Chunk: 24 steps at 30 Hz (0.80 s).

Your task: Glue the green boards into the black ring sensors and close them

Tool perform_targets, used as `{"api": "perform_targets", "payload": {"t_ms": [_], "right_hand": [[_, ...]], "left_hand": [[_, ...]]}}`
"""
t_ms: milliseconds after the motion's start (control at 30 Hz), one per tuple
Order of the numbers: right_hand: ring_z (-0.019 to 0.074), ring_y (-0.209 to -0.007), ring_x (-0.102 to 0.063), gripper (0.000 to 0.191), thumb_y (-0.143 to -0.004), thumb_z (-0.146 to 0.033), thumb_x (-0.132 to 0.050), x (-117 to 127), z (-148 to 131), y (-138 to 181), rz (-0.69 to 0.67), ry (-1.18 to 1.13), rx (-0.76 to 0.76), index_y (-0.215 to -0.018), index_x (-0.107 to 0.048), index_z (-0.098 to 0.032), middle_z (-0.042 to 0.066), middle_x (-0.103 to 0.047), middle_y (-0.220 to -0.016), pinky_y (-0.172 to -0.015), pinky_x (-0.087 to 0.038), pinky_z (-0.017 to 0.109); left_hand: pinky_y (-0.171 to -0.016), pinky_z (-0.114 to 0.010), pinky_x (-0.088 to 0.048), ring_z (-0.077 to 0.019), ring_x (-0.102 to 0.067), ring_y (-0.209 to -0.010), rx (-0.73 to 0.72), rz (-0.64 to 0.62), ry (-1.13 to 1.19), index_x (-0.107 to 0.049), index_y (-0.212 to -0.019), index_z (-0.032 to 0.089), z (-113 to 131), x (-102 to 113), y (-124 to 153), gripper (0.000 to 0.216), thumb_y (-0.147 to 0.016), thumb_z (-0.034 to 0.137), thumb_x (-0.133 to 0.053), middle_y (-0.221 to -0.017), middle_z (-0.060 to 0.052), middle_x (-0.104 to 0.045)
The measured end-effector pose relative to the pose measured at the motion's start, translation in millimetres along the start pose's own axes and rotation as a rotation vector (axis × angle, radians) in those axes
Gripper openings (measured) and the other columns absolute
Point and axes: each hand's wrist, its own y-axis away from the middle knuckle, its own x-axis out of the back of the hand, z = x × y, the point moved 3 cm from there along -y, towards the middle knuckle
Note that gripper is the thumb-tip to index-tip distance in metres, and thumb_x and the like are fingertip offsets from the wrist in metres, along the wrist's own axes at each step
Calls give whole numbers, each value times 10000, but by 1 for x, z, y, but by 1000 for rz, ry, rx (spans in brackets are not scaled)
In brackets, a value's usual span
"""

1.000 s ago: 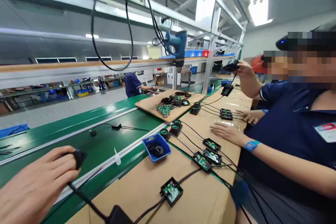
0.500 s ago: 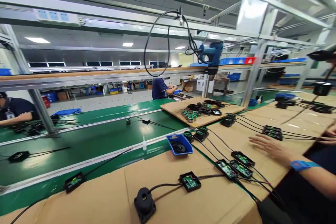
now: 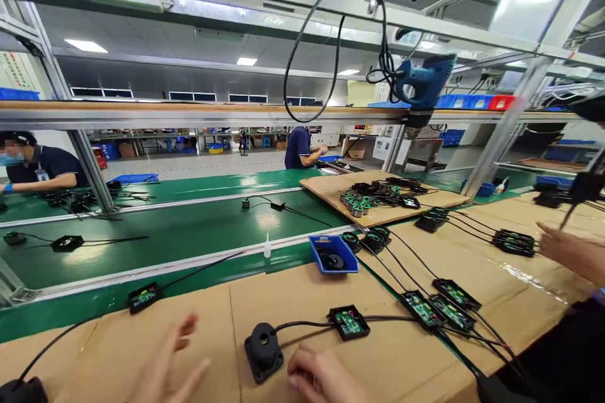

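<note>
My left hand [image 3: 163, 365] hovers at the bottom edge over the cardboard-covered bench [image 3: 212, 327], fingers spread and empty. My right hand [image 3: 321, 378] is low in the middle with its fingers curled under, right beside a black round part [image 3: 262, 347]. What the curled fingers hold, if anything, is hidden. A black cable joins that part to an open black box with a green circuit board [image 3: 348, 321]. Another black part [image 3: 21, 390] lies at the bottom left corner, its cable running up toward a board box [image 3: 144, 296] at the belt's edge.
A green conveyor belt [image 3: 189, 233] runs behind the bench, with a small white bottle [image 3: 267, 245] and a blue bin [image 3: 333, 254] at its edge. More wired boards [image 3: 439, 302] lie to the right, near a co-worker's hand [image 3: 567, 252]. A blue power screwdriver [image 3: 423, 85] hangs overhead.
The view has swung left and down. My left hand, which held a black part over the belt a second ago, is now empty. Both hands have come in at the bottom edge.
</note>
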Motion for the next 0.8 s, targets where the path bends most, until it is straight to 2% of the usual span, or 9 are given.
{"api": "perform_targets", "payload": {"t_ms": [67, 133, 233, 300, 367, 467, 600, 700, 800], "right_hand": [[214, -768, -656, 175, -870, -175, -534, 4, 12, -2, 3, -14, -108, -832, -705, -183, 61, -687, -819, -685, -502, 303], [223, -787, -656, 222, -878, -216, -507, -1, 20, -4, 22, -82, -162, -940, -716, -173, 84, -697, -874, -712, -504, 316], [235, -867, -655, 365, -910, -349, -510, -24, 27, -6, 94, -263, -119, -1201, -645, -176, 123, -679, -1053, -802, -534, 340], [247, -972, -649, 430, -933, -436, -499, -40, 31, -4, 146, -373, -99, -1274, -605, -196, 131, -654, -1140, -894, -535, 348], [260, -1132, -610, 470, -952, -506, -468, -52, 34, -1, 184, -456, -121, -1314, -585, -230, 128, -627, -1239, -999, -501, 359], [261, -1326, -493, 504, -962, -526, -465, -60, 34, 6, 186, -561, -199, -1388, -529, -264, 108, -565, -1391, -1120, -410, 396], [266, -1349, -479, 529, -960, -518, -492, -64, 26, 11, 177, -711, -265, -1421, -502, -259, 111, -554, -1423, -1143, -381, 435], [280, -1349, -477, 579, -939, -577, -491, -67, 21, 10, 198, -811, -301, -1416, -513, -250, 119, -521, -1455, -1140, -379, 458], [269, -1358, -467, 576, -938, -580, -490, -66, 16, 8, 206, -865, -304, -1428, -496, -277, 99, -518, -1461, -1154, -355, 464]], "left_hand": [[-1080, -512, -395, -377, -511, -1260, 9, -163, -214, -486, -1381, 277, -3, -38, -3, 718, -736, 390, -783, -1422, -145, -521], [-1123, -541, -329, -395, -433, -1329, 15, -323, -327, -481, -1395, 252, -2, -73, -13, 825, -652, 319, -834, -1458, -163, -479], [-1089, -522, -359, -379, -476, -1275, 32, -432, -406, -572, -1278, 207, 3, -103, -30, 664, -664, 290, -812, -1357, -169, -558], [-1003, -472, -432, -348, -563, -1150, 31, -445, -411, -620, -1151, 195, 5, -111, -36, 459, -729, 302, -765, -1218, -149, -633], [-939, -423, -464, -324, -601, -1073, 15, -431, -376, -626, -1089, 209, 3, -113, -35, 361, -759, 301, -739, -1141, -122, -660], [-918, -371, -474, -302, -605, -1073, -20, -398, -287, -611, -1122, 254, -1, -116, -24, 398, -747, 255, -742, -1167, -92, -640], [-944, -350, -463, -280, -574, -1116, -14, -374, -204, -588, -1154, 282, -6, -121, -10, 414, -768, 235, -732, -1206, -75, -581], [-1000, -377, -421, -288, -517, -1172, 70, -398, -97, -556, -1143, 267, -10, -120, -7, 446, -758, 346, -768, -1248, -84, -538], [-999, -380, -411, -289, -490, -1188, 220, -486, 135, -506, -1187, 247, -12, -119, -8, 550, -771, 536, -722, -1283, -95, -508]]}}
